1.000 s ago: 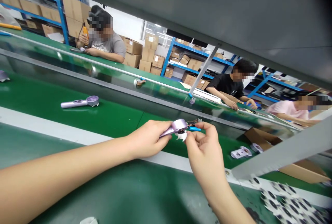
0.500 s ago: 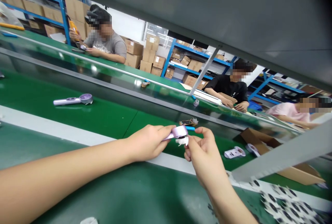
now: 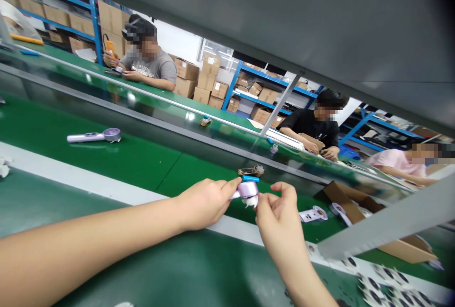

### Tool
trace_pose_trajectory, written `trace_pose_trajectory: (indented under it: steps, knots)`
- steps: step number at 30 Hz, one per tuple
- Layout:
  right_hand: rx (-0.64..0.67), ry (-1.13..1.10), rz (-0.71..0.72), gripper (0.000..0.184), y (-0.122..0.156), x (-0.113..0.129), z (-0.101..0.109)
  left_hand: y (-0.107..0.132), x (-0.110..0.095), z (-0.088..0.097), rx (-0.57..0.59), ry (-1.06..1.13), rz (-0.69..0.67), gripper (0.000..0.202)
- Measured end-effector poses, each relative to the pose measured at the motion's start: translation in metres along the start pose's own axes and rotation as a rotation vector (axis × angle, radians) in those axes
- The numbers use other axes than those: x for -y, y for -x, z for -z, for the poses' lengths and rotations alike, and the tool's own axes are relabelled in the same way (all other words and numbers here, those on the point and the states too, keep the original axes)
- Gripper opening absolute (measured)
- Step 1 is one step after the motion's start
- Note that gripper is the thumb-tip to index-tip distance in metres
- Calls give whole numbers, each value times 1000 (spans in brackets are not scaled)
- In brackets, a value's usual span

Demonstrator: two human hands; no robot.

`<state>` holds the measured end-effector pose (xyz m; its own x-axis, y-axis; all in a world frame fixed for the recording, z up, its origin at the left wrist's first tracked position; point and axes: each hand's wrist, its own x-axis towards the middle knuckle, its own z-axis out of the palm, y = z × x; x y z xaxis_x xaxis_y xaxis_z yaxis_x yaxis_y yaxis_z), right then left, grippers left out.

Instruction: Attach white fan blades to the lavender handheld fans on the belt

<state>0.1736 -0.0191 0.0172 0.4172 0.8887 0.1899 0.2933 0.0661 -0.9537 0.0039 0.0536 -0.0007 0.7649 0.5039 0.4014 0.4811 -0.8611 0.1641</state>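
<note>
My left hand (image 3: 206, 204) grips a lilac handheld fan (image 3: 247, 190) at its head, with the handle mostly hidden by my fingers. A small white plastic part (image 3: 251, 200) sticks out beneath the fan head, and the fingertips of my right hand (image 3: 279, 217) pinch at it. Just beyond the fan, a small circuit board (image 3: 249, 171) and a blue cylindrical piece (image 3: 250, 178) lie on the green conveyor belt (image 3: 199, 174), not touching either hand.
A second lilac fan (image 3: 94, 136) lies on the belt to the left. White printed cards (image 3: 313, 213), a cardboard box (image 3: 346, 200) and a pile of white cut-outs (image 3: 387, 288) sit to the right. A grey beam (image 3: 284, 18) crosses overhead. Several co-workers (image 3: 149, 63) sit beyond the belt.
The whole view has drifted left. The blue piece no longer sits by my right fingers and now lies apart beside the board. The fan has turned, its handle more hidden in my left hand.
</note>
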Motion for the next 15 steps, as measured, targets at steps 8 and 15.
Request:
trace_pose_trajectory:
  steps: [8, 15]
  knots:
    - [-48, 104, 62, 29, 2, 1, -2, 0, -15, 5, 72, -53, 118, 56]
    - [-144, 416, 270, 21, 12, -1, -9, 2, -29, 3, 119, -60, 193, 65]
